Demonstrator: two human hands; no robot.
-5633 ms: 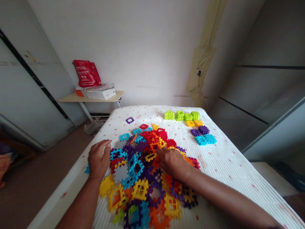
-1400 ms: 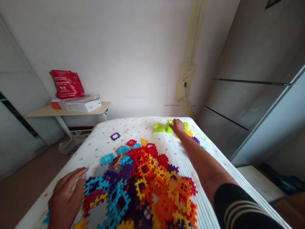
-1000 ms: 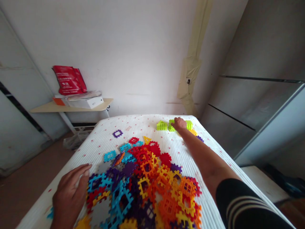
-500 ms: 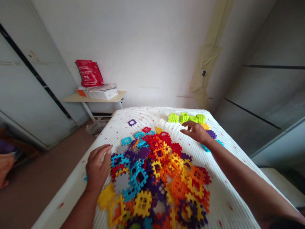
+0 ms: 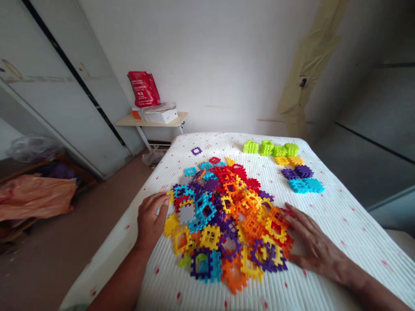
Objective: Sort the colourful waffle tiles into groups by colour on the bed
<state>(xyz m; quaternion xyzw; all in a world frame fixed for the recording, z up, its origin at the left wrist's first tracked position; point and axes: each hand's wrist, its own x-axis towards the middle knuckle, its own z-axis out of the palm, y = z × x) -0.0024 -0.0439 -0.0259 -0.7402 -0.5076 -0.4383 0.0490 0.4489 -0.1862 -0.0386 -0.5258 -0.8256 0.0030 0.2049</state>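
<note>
A heap of flat interlocking plastic tiles (image 5: 227, 216) in red, orange, yellow, blue and purple lies on a white ribbed mattress (image 5: 330, 216). My left hand (image 5: 151, 220) rests flat at the heap's left edge, fingers stretched out, touching the yellow and blue tiles. My right hand (image 5: 316, 248) lies flat at the heap's right edge, fingers spread, tips against orange and red tiles. Neither hand holds anything. At the far right stand sorted stacks: green (image 5: 270, 148), yellow (image 5: 288, 160), purple (image 5: 296, 172) and blue (image 5: 304, 185).
One purple tile (image 5: 196, 150) lies alone near the mattress's far edge. A small table (image 5: 152, 122) by the wall carries a red bag (image 5: 142, 88) and a white box. A grey cabinet stands at left, an orange bag (image 5: 35, 196) on the floor.
My right hand has drawn back from the green stacks at the far edge to the heap's right side, now flat. The view has swung left. My left hand has stayed put.
</note>
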